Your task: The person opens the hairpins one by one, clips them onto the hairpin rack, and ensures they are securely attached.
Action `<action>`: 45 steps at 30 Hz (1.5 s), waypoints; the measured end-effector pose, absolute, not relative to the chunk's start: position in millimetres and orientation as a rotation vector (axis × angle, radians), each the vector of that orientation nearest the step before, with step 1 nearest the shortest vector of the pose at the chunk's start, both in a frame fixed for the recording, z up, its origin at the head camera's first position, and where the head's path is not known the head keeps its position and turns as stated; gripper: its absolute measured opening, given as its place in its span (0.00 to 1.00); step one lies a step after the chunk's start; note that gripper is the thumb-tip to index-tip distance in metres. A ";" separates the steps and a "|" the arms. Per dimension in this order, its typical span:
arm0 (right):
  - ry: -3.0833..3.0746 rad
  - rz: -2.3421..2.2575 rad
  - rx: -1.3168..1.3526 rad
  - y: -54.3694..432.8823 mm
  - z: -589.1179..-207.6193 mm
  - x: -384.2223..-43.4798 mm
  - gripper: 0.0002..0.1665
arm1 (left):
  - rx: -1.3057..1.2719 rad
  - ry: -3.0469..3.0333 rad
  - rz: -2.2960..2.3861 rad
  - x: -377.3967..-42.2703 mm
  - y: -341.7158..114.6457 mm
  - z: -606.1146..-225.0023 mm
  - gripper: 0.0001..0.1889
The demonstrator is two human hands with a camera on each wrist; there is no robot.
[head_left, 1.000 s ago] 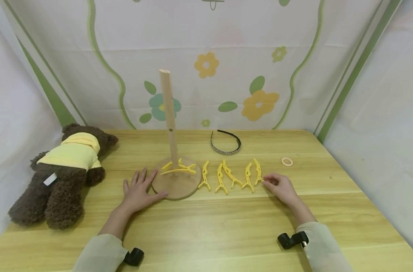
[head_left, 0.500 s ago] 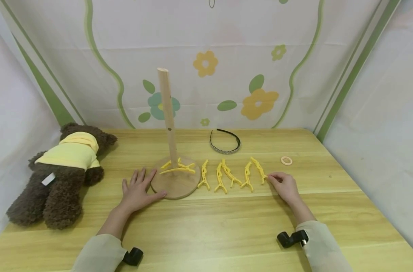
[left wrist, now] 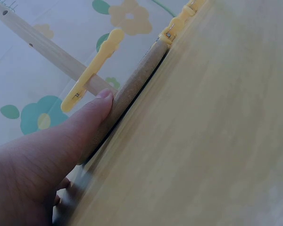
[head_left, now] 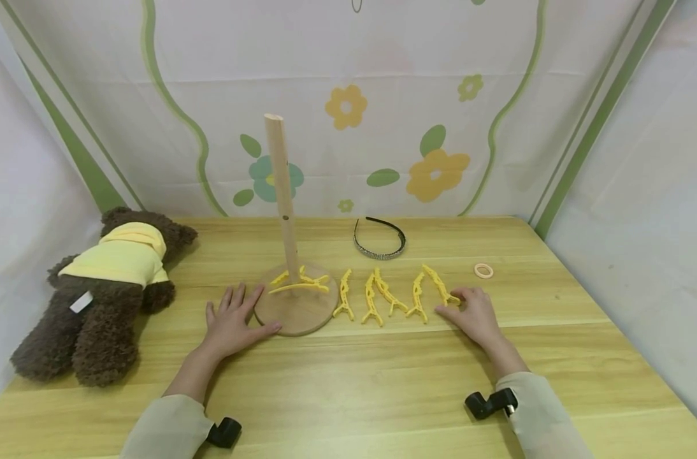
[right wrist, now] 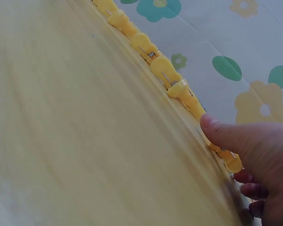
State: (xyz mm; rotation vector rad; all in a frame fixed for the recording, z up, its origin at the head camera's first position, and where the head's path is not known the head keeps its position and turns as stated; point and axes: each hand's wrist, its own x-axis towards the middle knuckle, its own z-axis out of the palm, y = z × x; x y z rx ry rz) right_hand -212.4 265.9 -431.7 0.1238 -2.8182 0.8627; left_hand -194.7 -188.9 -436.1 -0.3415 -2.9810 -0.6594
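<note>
fingers of the right hand [head_left: 477, 315] are parted loosely around the near end of the rightmost yellow clip [head_left: 436, 283]; whether they touch it i cannot tell. that clip lies on the worktop [head_left: 371, 395], beside four other yellow clips [head_left: 370, 299]. the left hand [head_left: 230, 325] rests spread wide, thumb on the edge of the round wooden base [head_left: 294, 319], where more clips [head_left: 298, 287] lie around the upright post [head_left: 282, 191]. a headband [head_left: 383, 256] lies behind.
</note>
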 end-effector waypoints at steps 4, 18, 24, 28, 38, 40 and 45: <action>-2.794 0.862 0.125 266.8 -431.6 -211.3 0.34 | -0.353 -2.981 -0.664 -196.2 -188.3 -436.4 0.47; -2.788 1.135 0.033 276.0 -419.6 -211.9 0.28 | -0.350 -2.981 -0.671 -195.4 -186.9 -436.3 0.47; -2.832 1.178 0.124 273.5 -404.0 -216.3 0.25 | -0.343 -2.993 -0.672 -195.4 -186.9 -435.4 0.48; -2.836 1.102 0.278 269.5 -394.4 -219.9 0.21 | -0.342 -2.993 -0.672 -195.2 -187.4 -435.7 0.47; -2.829 0.941 0.539 250.1 -382.3 -231.0 0.19 | -0.332 -2.995 -0.672 -194.8 -188.2 -436.6 0.48; -2.818 0.916 0.565 243.5 -379.0 -232.0 0.18 | -0.331 -2.996 -0.670 -194.8 -188.3 -436.7 0.48; -2.770 0.898 0.627 223.8 -371.6 -233.4 0.16 | -0.333 -2.996 -0.672 -194.7 -188.4 -436.6 0.48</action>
